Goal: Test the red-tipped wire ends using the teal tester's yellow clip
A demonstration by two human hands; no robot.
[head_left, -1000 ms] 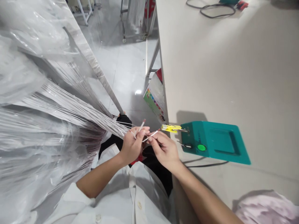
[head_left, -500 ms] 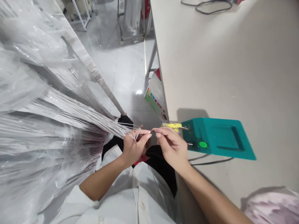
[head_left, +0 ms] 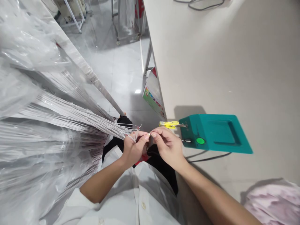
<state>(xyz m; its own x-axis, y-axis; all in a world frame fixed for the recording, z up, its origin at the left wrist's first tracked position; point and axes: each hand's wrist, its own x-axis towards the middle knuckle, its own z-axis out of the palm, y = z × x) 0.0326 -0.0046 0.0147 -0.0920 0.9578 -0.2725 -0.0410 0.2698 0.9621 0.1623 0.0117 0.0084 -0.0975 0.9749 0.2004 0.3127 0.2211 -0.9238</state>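
Note:
My left hand (head_left: pixel 132 150) is closed around the ends of white wires (head_left: pixel 98 120) that run in from a bundle on the left. Short wire ends with reddish tips stick up between its fingers. Close against it, my right hand (head_left: pixel 169 151) pinches a small wire tip with thumb and forefinger; the fingertips of both hands nearly touch and largely hide that tip. Just right of the hands, a teal device (head_left: pixel 202 128) with a green round button (head_left: pixel 200 141) lies on the table. A yellow clip (head_left: pixel 169 124) is attached to one of its metal prongs.
The pale table (head_left: pixel 211 68) fills the right side, with a black cable (head_left: pixel 206 7) at its far end. Pink cloth (head_left: pixel 272 203) lies at the near right. Plastic-covered wire bundles (head_left: pixel 39 134) and a wrapped bar (head_left: pixel 93 78) take up the left. A printed bag (head_left: pixel 153 93) hangs by the table edge.
The white wire end that showed between my hands has turned and is now mostly covered by my fingertips. My right hand moved outward, then back closer to my left. The view has shifted slightly.

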